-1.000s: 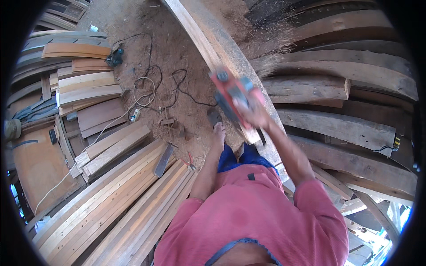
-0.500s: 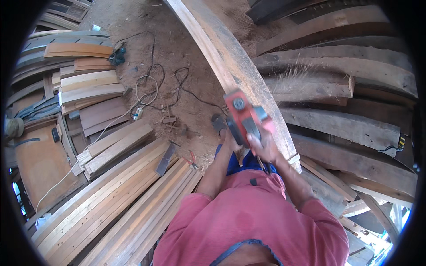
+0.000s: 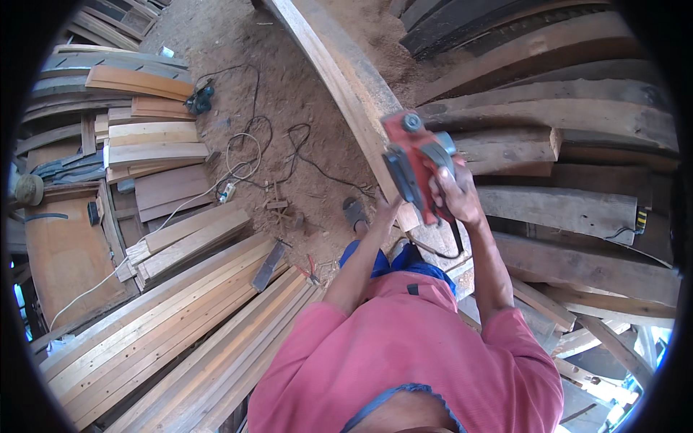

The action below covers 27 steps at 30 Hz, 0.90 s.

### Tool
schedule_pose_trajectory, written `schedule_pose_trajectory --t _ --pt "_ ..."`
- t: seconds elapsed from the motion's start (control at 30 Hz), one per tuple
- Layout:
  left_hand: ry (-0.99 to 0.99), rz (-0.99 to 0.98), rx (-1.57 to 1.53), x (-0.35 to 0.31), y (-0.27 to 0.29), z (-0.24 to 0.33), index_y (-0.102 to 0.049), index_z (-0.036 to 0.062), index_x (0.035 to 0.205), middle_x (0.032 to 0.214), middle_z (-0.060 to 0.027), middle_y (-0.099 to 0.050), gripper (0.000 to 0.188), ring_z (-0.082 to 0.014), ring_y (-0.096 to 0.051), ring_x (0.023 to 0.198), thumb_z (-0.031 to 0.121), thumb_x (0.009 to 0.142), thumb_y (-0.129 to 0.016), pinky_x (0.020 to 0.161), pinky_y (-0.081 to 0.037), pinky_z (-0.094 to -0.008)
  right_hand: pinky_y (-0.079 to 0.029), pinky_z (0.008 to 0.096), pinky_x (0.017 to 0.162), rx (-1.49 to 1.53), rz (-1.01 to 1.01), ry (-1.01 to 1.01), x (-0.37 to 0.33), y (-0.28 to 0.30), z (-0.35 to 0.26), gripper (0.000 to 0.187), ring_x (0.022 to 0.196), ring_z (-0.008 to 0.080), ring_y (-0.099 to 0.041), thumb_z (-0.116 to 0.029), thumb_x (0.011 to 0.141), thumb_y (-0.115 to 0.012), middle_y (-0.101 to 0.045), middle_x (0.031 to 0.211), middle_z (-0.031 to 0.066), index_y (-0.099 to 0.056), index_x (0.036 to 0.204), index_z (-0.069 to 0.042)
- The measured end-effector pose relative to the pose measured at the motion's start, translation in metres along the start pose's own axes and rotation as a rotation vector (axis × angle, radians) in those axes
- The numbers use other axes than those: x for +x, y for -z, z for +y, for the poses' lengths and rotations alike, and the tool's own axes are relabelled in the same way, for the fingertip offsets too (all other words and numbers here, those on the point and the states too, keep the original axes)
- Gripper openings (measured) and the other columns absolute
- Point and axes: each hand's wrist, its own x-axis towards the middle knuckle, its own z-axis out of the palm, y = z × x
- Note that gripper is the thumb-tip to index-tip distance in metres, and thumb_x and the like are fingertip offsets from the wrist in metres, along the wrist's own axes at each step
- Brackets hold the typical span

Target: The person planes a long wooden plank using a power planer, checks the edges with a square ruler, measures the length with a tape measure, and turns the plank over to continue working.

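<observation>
A red electric planer (image 3: 411, 162) with a grey handle is in my right hand (image 3: 459, 189), its fingers wrapped round the handle. The tool is over the near stretch of a long pale plank (image 3: 328, 72) that runs away from me. Wood dust lies along the plank's top. My left hand (image 3: 388, 208) is at the plank's left edge near its end, just below the planer, and appears closed on the wood; its fingertips are partly hidden. A dark power cord (image 3: 456, 242) loops down from the tool.
Stacked boards (image 3: 166, 317) lie at my near left, with pliers (image 3: 311, 268) beside them. Tangled cables (image 3: 253, 155) and a blue-green power tool (image 3: 200, 99) are on the sawdust-strewn ground. Thick curved timbers (image 3: 556, 206) fill the right side.
The planer and my right hand have moved up and to the right. Flying shavings no longer show at the right. My left hand has moved slightly up and right, to the plank's edge.
</observation>
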Motion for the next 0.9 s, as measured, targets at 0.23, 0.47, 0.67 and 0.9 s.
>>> schedule_pose_trajectory --t 0.23,0.47,0.67,0.9 --pt "0.266 -0.129 -0.338 -0.032 0.022 0.053 -0.04 0.0008 0.142 0.127 -0.016 -0.059 0.073 -0.0277 -0.063 0.112 0.036 0.087 -0.074 0.097 -0.052 -0.0419 -0.041 0.03 0.048 -0.137 0.133 -0.164 -0.095 0.043 0.052 0.049 0.052 0.0108 -0.048 -0.048 0.099 -0.054 -0.052 0.062 0.0011 -0.056 0.086 -0.001" --pt "0.14 -0.231 -0.902 -0.1 0.017 0.186 -0.044 0.0031 0.145 0.137 -0.0178 -0.057 0.076 -0.0328 -0.06 0.121 0.059 0.095 -0.053 0.104 -0.049 -0.0465 -0.045 0.0372 0.058 -0.373 0.075 -0.391 -0.136 0.045 0.111 0.047 0.061 0.0166 -0.054 -0.042 0.097 -0.062 -0.058 0.065 0.0084 -0.061 0.098 0.005" --pt "0.032 -0.408 -1.064 -0.122 -0.015 0.294 -0.042 0.006 0.148 0.142 -0.0175 -0.053 0.075 -0.035 -0.055 0.128 0.061 0.098 -0.046 0.107 -0.045 -0.052 -0.041 0.0324 0.04 -0.274 0.2 -0.26 -0.141 0.047 0.134 0.052 0.042 0.0133 -0.054 -0.042 0.1 -0.057 -0.053 0.049 0.0018 -0.06 0.063 -0.005" --pt "-0.104 -0.718 -1.084 -0.133 -0.055 0.398 -0.034 0.0113 0.154 0.15 -0.0155 -0.045 0.08 -0.0385 -0.049 0.133 0.068 0.097 -0.035 0.108 -0.04 -0.0602 -0.043 0.0329 0.045 -0.302 0.102 -0.293 -0.143 0.056 0.133 0.041 0.049 0.0143 -0.056 -0.043 0.098 -0.059 -0.057 0.057 0.0025 -0.064 0.08 -0.006"
